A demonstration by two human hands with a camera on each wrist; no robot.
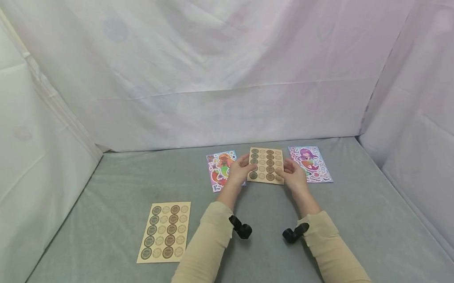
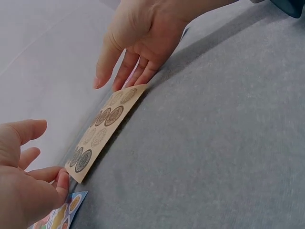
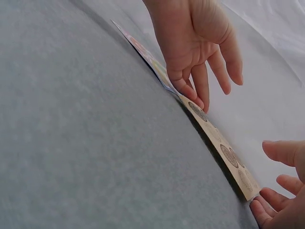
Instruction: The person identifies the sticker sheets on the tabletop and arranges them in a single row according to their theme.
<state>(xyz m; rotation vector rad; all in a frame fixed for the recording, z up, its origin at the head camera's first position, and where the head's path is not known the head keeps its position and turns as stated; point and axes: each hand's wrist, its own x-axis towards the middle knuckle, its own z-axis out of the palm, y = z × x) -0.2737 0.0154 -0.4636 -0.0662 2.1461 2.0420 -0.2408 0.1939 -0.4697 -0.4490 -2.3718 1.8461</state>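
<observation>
A tan sheet of round stickers [image 1: 265, 165], printed in dark, brown and pale columns, lies between the two hands at the back of the table. My left hand [image 1: 238, 172] has its fingertips at the sheet's left edge. On the opposite edge, the fingertips of my right hand [image 1: 295, 177] touch the sheet. Both thumbs stand away from the sticker sheet [image 2: 106, 130] in the left wrist view. The right wrist view shows the left hand [image 3: 193, 47] and right hand [image 3: 283, 200] at its opposite ends, fingers relaxed. A colourful mermaid sticker sheet [image 1: 216, 178] is partly hidden behind the left hand.
Right of the right hand lies another mermaid sticker sheet [image 1: 314, 165], in purple and pink. A second tan sheet of round stickers [image 1: 163, 233] lies at the front left, beside the left sleeve [image 1: 204, 254]. White cloth walls [image 1: 225, 115] border the grey table [image 1: 268, 262].
</observation>
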